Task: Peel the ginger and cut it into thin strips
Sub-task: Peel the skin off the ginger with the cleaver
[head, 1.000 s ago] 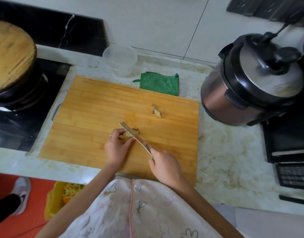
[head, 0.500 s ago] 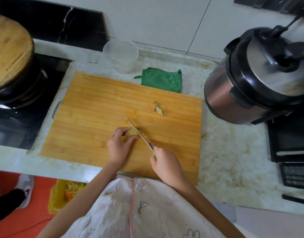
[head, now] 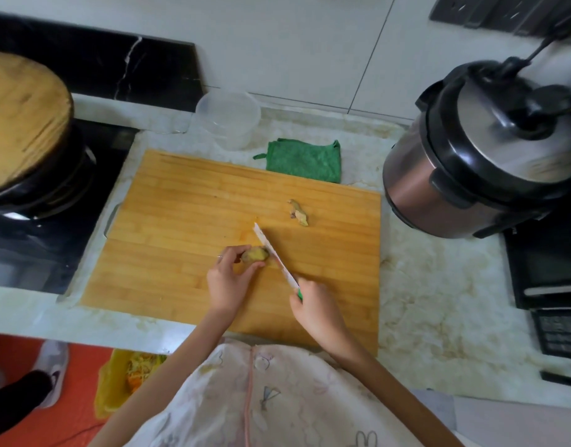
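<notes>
Green knife handle hidden in right hand.

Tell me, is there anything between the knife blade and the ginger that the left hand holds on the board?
Nothing visible. The knife blade lies against the right side of the ginger, and the left hand grips the ginger from the other side, fingers away from the blade.

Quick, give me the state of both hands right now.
Left hand: closed on the yellowish ginger piece, pinning it to the wooden cutting board.
Right hand: closed on the green-handled knife.
</notes>
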A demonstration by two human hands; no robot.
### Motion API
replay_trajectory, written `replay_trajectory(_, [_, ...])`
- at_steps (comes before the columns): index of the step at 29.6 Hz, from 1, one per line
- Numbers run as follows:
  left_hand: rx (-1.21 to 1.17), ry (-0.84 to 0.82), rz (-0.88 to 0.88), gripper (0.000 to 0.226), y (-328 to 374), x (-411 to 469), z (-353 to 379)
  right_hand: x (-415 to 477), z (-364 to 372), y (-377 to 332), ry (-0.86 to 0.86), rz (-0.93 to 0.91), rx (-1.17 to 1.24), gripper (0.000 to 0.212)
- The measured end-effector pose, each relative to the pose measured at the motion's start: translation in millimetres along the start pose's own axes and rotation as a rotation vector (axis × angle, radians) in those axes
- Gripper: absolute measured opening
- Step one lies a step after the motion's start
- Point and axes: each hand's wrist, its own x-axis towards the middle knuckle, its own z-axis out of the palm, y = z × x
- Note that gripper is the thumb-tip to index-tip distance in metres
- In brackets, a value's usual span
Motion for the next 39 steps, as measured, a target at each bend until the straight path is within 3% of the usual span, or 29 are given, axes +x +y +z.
replay_trajectory(7, [0.000,-0.009,0.012,0.038,-4.3,-1.5,-1.2,-6.6,-13.7,-7.6,0.074,-0.080,0.026,0.040])
replay_trajectory(11, [-0.007,-0.001,-0.005,0.037,-3.8,-1.7,-2.2,-14.0,-10.6,-13.3,0.014,-0.130,-0.040,0.014])
replay_trajectory(13, [-0.020,0.007,-0.022,0.037,-3.3,-3.5,-3.0,-15.8,-8.2,-15.4,0.001,-0.140,-0.111,0.038])
replay_trajectory(15, [-0.034,0.016,-0.057,0.037,-2.4,-4.6,-3.9,-14.8,-6.0,-18.2,-0.002,-0.143,-0.139,0.047])
replay_trajectory(27, [-0.061,0.028,-0.073,0.035,0.1,-6.3,-5.4,-12.1,-2.3,-24.0,-0.008,-0.114,-0.170,0.053])
replay_trajectory(39, [-0.066,0.025,-0.123,0.035,-5.9,-13.3,-5.6,6.1,6.4,-15.5,0.004,-0.033,-0.151,0.042])
